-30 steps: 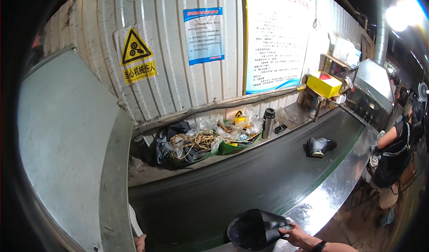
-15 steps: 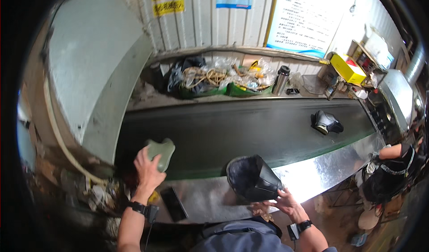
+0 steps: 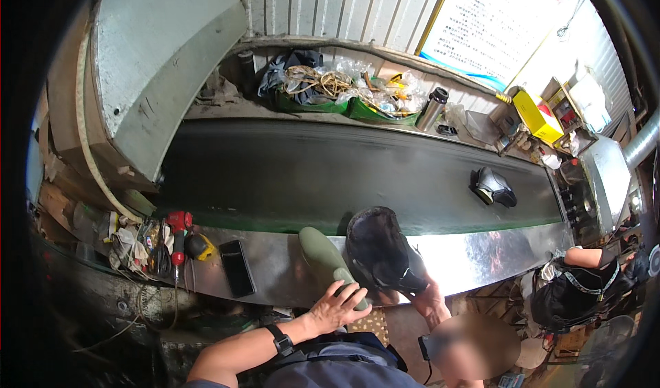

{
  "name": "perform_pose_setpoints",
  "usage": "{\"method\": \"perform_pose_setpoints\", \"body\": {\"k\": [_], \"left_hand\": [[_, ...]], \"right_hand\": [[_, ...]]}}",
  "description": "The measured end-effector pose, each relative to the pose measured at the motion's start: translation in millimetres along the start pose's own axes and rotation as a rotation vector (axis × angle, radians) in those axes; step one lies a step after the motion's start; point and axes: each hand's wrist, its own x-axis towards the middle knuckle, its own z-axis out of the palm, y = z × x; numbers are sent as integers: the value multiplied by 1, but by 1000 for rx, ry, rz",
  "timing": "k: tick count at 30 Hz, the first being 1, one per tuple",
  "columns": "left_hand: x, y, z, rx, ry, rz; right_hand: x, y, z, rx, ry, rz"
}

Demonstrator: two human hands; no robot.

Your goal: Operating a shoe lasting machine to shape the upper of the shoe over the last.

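In my left hand (image 3: 335, 310) is a green shoe last (image 3: 320, 252), gripped near its close end, its rounded other end pointing away over the metal ledge. Right beside it stands a black shoe upper (image 3: 368, 240), its wide dark opening facing up. My right hand (image 3: 430, 301) closes on the near right side of that upper; some of its fingers are hidden behind it. Whether last and upper touch I cannot tell. A second black shoe (image 3: 493, 186) lies on the right part of the dark conveyor belt (image 3: 289, 175).
On the metal ledge (image 3: 474, 250) lies a black phone (image 3: 237, 269), with a red power tool (image 3: 179, 233) and a yellow-black tool (image 3: 200, 247) to its left. Behind the belt stand filled green bins (image 3: 378, 113) and a thermos (image 3: 432, 108). Another person's arm (image 3: 590, 256) shows at right.
My left hand has brought the green last from over the belt rightward and closer to me, beside the upper. The upper stays in my right hand. The whole view has shifted.
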Motion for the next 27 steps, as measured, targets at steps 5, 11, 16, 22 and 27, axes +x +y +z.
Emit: {"method": "perform_pose_setpoints", "body": {"k": [5,11,16,22,27], "left_hand": [[8,-18,-5,-734,-142,-262],[10,-114,-7,-2105,352,-1773],[-19,-145,24,-1203,70,-1654],[-8,-161,70,-753,221,-1647],[-10,-137,91,-353,272,-1626]], "right_hand": [[-30,-10,17,-180,-14,-330],[-85,-5,45,-1260,-189,-727],[-74,59,56,-1626,-526,-1296],[-29,101,59,-1002,-263,-965],[-33,90,58,-968,-416,-608]]}}
